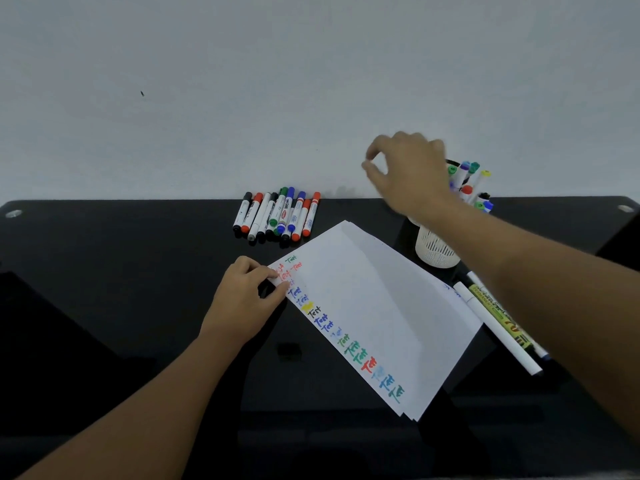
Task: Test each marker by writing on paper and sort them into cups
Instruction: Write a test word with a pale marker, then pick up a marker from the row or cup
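My left hand [247,294]: resting low on the black surface [121,289], fingers curled and pinching the near-left corner of the paper [367,306], forearm running back toward me.
My right hand [407,171]: raised above the surface, just left of the cups, wrist bent, thumb and forefinger tips nearly meeting in a small ring; nothing visible between them, the other fingers loosely curled.
My right arm: stretched diagonally from the lower right, crossing in front of the white mesh cup [434,249].
Paper: a few white sheets lying at an angle, a row of coloured "Test" scribbles along the left edge.
Markers in cup [467,178]: caps up, green, blue, red, yellow, standing behind my wrist.
Loose markers [277,214]: a tight row near the surface's far edge, well apart from either hand.
Side markers [498,330]: lying just right of the paper, partly under my forearm.
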### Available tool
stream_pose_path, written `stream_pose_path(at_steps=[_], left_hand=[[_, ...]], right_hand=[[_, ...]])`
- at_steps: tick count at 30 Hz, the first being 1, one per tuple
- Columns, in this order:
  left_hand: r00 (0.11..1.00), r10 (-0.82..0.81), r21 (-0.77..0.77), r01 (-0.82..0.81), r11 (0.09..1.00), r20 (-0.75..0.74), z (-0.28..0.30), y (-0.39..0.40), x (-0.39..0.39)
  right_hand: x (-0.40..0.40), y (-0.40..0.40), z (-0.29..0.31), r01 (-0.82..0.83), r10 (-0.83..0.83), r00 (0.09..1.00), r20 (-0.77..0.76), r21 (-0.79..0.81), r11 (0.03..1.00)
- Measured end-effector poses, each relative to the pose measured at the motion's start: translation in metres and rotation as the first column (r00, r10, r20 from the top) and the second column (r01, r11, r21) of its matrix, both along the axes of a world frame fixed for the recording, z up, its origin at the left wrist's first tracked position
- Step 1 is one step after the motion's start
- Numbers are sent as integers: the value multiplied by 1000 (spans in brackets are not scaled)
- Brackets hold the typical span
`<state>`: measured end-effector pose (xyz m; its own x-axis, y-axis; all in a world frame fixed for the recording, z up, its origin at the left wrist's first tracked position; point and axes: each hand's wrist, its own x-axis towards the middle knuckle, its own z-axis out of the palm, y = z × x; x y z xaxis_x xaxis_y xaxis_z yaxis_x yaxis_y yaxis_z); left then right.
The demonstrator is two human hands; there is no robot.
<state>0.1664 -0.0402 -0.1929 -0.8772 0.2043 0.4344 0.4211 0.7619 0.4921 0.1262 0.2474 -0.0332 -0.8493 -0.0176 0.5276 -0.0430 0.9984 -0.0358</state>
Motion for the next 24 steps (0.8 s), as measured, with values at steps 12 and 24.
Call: stream_pose_path(at_steps=[12,24], left_hand=[[1000,-17,27,18,999,-14,-4,-2,-3],[999,-22,21,23,1000,-26,-6,-2,-4]], right_hand=[[-16,-80,-111,-203,187,824,535,-29,979],[-25,-89,-118,-99,113,879,463,-53,994]])
